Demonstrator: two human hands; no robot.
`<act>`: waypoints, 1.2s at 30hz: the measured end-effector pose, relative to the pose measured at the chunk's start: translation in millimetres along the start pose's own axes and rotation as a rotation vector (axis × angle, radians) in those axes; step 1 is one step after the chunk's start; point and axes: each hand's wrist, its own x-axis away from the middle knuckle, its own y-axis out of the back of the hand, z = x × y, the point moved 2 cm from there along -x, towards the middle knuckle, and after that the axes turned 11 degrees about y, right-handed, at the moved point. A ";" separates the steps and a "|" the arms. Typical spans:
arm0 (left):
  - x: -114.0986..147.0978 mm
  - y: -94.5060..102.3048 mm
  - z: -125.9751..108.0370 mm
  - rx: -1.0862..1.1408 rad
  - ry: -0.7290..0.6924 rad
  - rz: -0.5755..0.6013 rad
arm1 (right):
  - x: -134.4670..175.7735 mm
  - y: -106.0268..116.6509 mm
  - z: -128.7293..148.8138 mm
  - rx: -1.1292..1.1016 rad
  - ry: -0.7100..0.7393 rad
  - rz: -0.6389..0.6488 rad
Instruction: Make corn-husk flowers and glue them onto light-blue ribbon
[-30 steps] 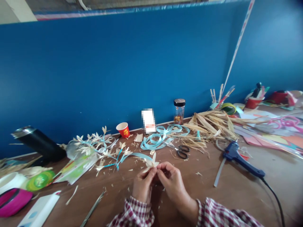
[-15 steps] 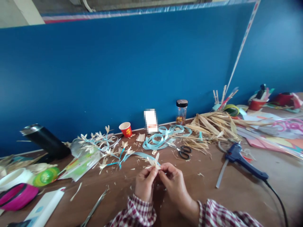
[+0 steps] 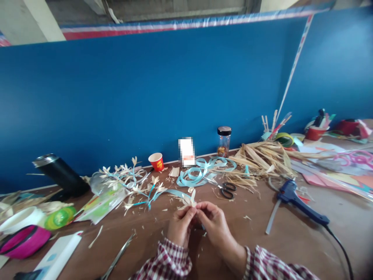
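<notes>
- My L grip (image 3: 178,227): thumb + fingers pinched on pale flower (image 3: 189,200), at its base.
- My R grip (image 3: 217,223): also pinching flower at base, fingertips touching L ones; exact contact hidden b/w fingers.
- Flower: just fwd of both grips' fingertips, petals up + outward, over worktop (image 3: 244,249).
- Fwd-L of L grip, near: blue-stemmed branch w/ pale flowers (image 3: 149,201).
- Fwd of both grips: coiled lt-blue ribbon (image 3: 186,181); red cup (image 3: 157,163) fwd-L, lidded jar (image 3: 224,142) fwd-R, both farther off.
- Fwd-R of R grip: blk-handled scissors (image 3: 226,191), then heap of dry husks (image 3: 260,157) beyond.
- R of R grip, well apart: blue glue gun (image 3: 304,206) w/ cord.
- L of L grip: metal blades (image 3: 121,252) flat on worktop; blk flask (image 3: 62,175) leaning, far fwd-L.
</notes>
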 end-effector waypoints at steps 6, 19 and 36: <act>-0.8 0.2 1.5 -0.103 -0.020 -0.013 | 0.0 3.7 -3.8 -0.037 0.102 -0.034; -3.3 7.7 4.5 -0.106 -0.056 -0.052 | 3.7 3.7 -8.0 0.147 0.142 -0.032; -12.7 14.9 -2.5 0.033 -0.043 -0.147 | 6.4 5.4 37.2 0.245 0.121 0.049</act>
